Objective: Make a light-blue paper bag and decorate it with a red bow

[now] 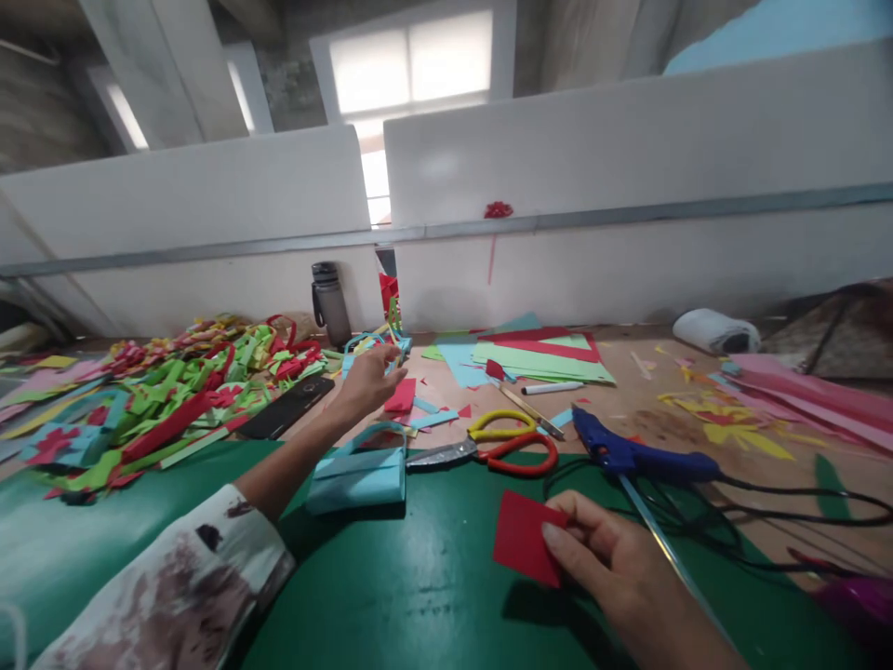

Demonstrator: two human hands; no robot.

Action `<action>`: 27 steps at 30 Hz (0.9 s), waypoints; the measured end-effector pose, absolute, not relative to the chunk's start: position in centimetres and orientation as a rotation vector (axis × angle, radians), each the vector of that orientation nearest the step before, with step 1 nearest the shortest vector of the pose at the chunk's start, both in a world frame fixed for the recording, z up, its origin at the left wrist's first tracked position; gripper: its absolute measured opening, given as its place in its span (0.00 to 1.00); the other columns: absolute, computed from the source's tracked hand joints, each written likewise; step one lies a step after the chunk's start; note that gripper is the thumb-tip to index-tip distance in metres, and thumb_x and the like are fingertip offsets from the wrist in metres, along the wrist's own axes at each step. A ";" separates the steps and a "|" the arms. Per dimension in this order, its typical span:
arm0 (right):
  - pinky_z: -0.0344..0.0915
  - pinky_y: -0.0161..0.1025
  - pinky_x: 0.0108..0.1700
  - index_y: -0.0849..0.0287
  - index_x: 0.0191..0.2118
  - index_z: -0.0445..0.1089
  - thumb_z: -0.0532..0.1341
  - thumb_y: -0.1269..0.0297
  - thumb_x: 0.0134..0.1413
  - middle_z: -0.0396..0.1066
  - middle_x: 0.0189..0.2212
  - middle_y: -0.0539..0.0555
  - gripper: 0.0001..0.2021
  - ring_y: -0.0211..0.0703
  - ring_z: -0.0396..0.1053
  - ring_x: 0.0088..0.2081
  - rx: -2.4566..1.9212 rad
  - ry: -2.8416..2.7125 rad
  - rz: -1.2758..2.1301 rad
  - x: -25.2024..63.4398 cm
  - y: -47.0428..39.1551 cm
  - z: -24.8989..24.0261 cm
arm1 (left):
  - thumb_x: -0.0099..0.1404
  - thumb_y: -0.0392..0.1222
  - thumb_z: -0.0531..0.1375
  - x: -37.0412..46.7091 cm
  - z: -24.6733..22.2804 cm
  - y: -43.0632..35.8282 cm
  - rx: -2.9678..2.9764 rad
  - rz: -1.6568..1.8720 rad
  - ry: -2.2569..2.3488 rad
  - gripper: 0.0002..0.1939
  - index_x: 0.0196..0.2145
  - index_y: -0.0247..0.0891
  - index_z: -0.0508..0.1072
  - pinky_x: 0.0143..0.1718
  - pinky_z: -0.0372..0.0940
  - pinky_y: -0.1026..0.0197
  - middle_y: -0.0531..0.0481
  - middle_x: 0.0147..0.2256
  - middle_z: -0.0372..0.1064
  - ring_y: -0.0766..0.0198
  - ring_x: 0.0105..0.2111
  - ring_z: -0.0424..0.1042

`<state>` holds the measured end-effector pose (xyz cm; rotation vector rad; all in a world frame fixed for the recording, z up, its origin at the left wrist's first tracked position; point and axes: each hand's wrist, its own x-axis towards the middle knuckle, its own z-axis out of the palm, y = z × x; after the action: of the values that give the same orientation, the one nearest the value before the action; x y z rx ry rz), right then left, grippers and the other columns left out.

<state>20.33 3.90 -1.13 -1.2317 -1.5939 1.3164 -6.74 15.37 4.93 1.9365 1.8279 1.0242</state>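
Note:
Between the thumb and fingers of my right hand is a square of red paper, held above the green mat. My left hand reaches far forward, its fingers stretched out over a small light-blue paper bag. Whether the fingertips touch that bag I cannot tell. Another light-blue folded paper bag with a looped handle stands on the mat, below my left forearm. A second red paper piece lies just right of my left hand. Scissors with yellow and red handles rest beside the nearer bag.
A blue glue gun with a black cord lies at the right. Cut paper strips are heaped at the left, near a black phone. A grey bottle, coloured sheets and a white marker are farther back.

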 end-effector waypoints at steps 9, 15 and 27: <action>0.53 0.31 0.21 0.59 0.26 0.64 0.61 0.60 0.47 0.61 0.17 0.44 0.08 0.33 0.57 0.20 -1.190 -1.487 1.303 19.8 3.1 1.0 | 0.59 0.56 0.57 1.4 3.7 4.5 1.486 0.672 1.146 0.20 0.33 0.32 0.71 0.27 0.60 0.65 0.50 0.26 0.69 0.66 0.26 0.67; 0.56 0.31 0.22 0.59 0.26 0.64 0.62 0.62 0.47 0.65 0.18 0.45 0.08 0.32 0.60 0.20 -1.168 -1.448 1.428 19.9 2.2 1.1 | 0.52 0.47 0.63 2.2 2.0 1.7 1.257 0.654 1.102 0.14 0.23 0.32 0.69 0.23 0.54 0.67 0.52 0.20 0.67 0.72 0.19 0.60; 0.63 0.35 0.29 0.59 0.23 0.64 0.57 0.48 0.54 0.68 0.20 0.49 0.19 0.36 0.66 0.23 -1.107 -1.459 1.355 22.0 3.0 1.9 | 0.53 0.46 0.64 1.9 0.5 0.7 1.072 0.623 1.018 0.13 0.23 0.33 0.68 0.20 0.53 0.68 0.53 0.19 0.66 0.73 0.17 0.59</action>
<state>22.03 2.98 1.95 -1.1066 -1.4585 1.3549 1.85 0.74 0.50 1.0722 1.0178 0.6231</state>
